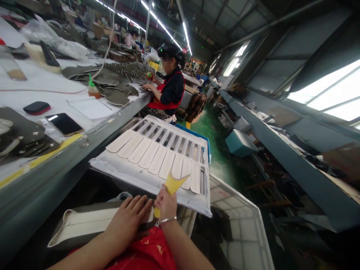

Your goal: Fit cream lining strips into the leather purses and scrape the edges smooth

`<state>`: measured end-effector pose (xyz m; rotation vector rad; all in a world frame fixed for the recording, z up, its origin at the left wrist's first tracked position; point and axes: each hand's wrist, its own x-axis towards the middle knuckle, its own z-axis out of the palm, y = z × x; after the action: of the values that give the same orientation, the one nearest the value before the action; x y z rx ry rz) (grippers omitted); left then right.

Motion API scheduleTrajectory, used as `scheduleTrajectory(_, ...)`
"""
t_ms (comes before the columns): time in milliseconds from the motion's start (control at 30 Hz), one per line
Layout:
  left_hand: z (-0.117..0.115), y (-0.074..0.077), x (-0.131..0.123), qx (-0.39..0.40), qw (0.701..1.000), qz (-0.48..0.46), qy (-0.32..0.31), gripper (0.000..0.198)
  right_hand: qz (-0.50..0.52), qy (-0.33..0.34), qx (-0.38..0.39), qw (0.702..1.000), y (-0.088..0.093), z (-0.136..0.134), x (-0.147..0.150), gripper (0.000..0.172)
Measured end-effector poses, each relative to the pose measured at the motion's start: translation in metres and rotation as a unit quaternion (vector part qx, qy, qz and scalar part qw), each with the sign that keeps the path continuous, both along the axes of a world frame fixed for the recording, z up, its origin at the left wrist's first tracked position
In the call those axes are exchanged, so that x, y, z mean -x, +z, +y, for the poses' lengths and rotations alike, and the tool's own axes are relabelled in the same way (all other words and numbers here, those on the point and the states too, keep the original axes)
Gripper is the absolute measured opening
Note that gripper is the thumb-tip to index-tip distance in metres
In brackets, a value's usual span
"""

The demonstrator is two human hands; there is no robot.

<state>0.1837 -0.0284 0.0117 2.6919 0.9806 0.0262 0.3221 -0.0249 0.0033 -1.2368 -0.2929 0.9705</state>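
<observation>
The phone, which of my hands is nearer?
Left. The left hand, on the cream piece, is below and right of the phone; the right hand, gripping the yellow tool, is farther right.

Looks forward and down from head height, close above left hand (pixel 129 215) and right hand (pixel 166 204), reaching far along green floor (pixel 218 154).
</observation>
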Motion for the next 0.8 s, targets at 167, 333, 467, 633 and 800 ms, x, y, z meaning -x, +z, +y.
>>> scheduleTrajectory(167, 0.000, 0.003, 0.001, 0.007, 1.000, -0.004, -0.009, 0.078, 0.040, 0.015, -0.007, 0.999, 0.005, 0.024, -0.007, 0.045)
scheduleTrajectory(333, 0.000, 0.003, 0.000, 0.008, 1.000, -0.006, 0.000, 0.079, 0.019, 0.046, -0.014, 0.999, -0.001, 0.021, 0.003, 0.041)
scheduleTrajectory(467, 0.001, 0.001, 0.000, -0.004, 1.000, -0.023, -0.002, 0.078, -0.009, 0.040, -0.030, 0.999, -0.002, 0.013, 0.005, 0.035)
scheduleTrajectory(633, -0.002, -0.003, 0.001, -0.013, 0.999, -0.033, 0.005, 0.075, 0.047, 0.004, -0.015, 0.999, -0.001, 0.009, -0.004, 0.033)
scheduleTrajectory(800, -0.002, -0.005, 0.003, -0.013, 0.999, -0.047, 0.008, 0.075, 0.057, -0.010, -0.010, 0.998, -0.002, 0.003, -0.004, 0.036)
